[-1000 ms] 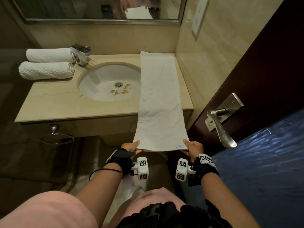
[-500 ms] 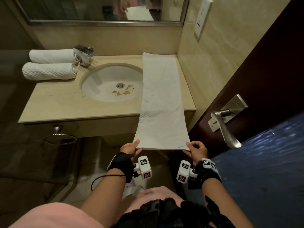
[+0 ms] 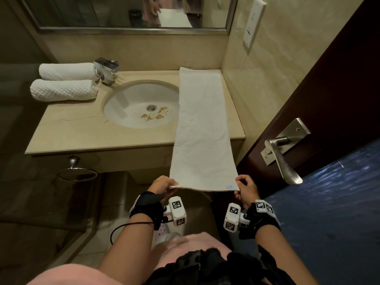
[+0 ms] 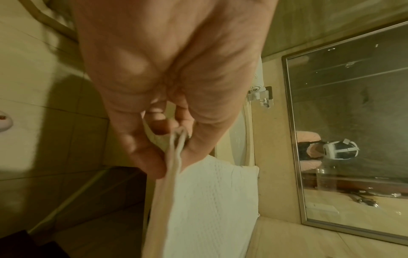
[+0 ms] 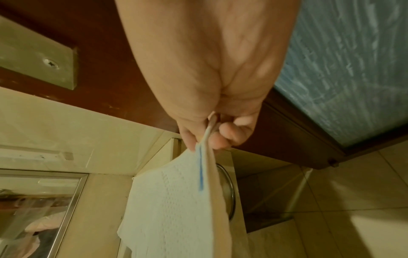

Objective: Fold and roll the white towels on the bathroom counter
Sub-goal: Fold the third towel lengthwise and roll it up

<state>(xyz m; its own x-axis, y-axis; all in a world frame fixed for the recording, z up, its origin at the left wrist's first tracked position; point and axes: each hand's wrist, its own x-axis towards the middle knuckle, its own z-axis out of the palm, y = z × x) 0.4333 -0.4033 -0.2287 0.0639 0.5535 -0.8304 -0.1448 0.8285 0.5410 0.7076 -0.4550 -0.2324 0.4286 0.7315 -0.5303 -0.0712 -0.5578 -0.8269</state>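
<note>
A long white towel (image 3: 202, 128), folded into a narrow strip, lies along the right side of the beige counter (image 3: 82, 136) and hangs out over its front edge. My left hand (image 3: 164, 185) pinches the strip's near left corner, and the left wrist view shows thumb and fingers clamped on the layered edge of the towel (image 4: 198, 200). My right hand (image 3: 244, 187) pinches the near right corner beside a small blue tag; the same towel (image 5: 172, 200) shows in the right wrist view. Two rolled white towels (image 3: 65, 81) lie side by side at the counter's back left.
An oval sink (image 3: 141, 105) with brown stains lies left of the strip, a chrome faucet (image 3: 108, 70) behind it. A mirror (image 3: 131, 13) hangs above. A dark door with a metal lever handle (image 3: 281, 155) stands close on the right. A towel ring (image 3: 77, 171) hangs under the counter.
Both hands keep their grip on the near corners. The right hand's fingers have curled in more tightly on its corner, and the view has shifted slightly.
</note>
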